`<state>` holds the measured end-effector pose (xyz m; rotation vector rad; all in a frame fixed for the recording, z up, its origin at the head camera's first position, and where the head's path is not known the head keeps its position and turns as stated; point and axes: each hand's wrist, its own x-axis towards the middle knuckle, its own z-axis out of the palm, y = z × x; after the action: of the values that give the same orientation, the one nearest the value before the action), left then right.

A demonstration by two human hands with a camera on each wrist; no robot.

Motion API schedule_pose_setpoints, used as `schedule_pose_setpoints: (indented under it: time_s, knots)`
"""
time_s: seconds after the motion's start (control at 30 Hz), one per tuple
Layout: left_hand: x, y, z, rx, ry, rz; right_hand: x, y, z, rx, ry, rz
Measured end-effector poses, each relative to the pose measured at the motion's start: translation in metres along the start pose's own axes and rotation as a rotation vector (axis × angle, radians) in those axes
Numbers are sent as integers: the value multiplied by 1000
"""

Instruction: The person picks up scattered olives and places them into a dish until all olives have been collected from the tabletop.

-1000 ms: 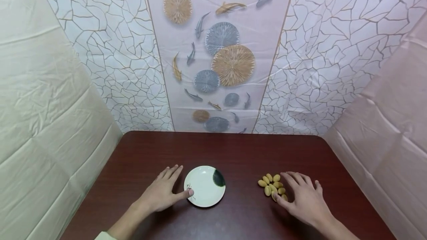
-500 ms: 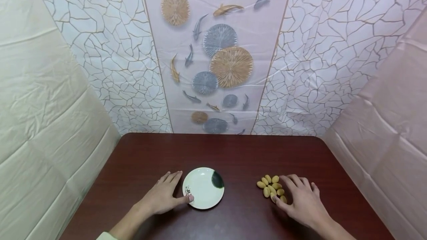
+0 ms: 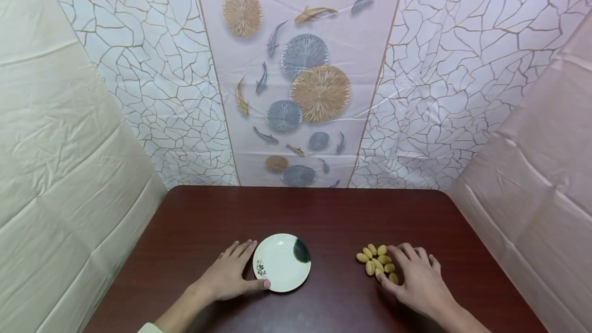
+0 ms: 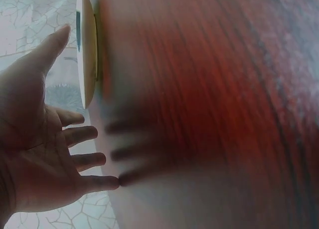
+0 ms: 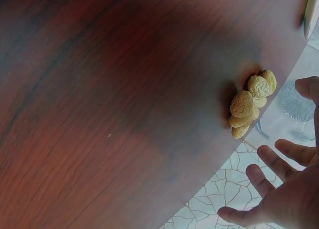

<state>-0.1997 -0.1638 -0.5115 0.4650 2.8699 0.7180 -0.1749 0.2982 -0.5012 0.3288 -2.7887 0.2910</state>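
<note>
A small white plate (image 3: 279, 271) with a dark green patch and a little printed sprig lies on the table. My left hand (image 3: 225, 275) is at its left side, fingers spread and thumb near the front rim; the left wrist view shows the plate (image 4: 87, 49) edge-on beside the thumb. To the right lies a loose cluster of yellow-tan, wrinkled ovals (image 3: 370, 268), like dried fruits; their exact kind is unclear. Over the cluster's right side hovers my right hand (image 3: 418, 280), thumb and fingers apart. In the right wrist view, nothing is between its fingers and the ovals (image 5: 242, 104) lie beyond them.
The dark red-brown table (image 3: 324, 215) has rounded far corners. A patterned cloth backdrop (image 3: 319, 158) hangs behind it. Pale fabric walls stand on the left (image 3: 92, 168) and right (image 3: 522, 168).
My left thumb has shifted slightly toward the front rim of the plate. The right hand stays over the ovals with hardly any movement. The whole head view has moved a little.
</note>
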Motion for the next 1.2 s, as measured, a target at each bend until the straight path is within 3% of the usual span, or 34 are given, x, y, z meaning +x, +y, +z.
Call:
schedule_pose_setpoints:
  time_s: [0.6, 1.2]
  knots:
    - [1, 3, 2, 22, -14, 56, 2, 3, 5, -14, -27, -8]
    - [2, 5, 6, 32, -5, 54, -3, 4, 15, 2, -34, -12]
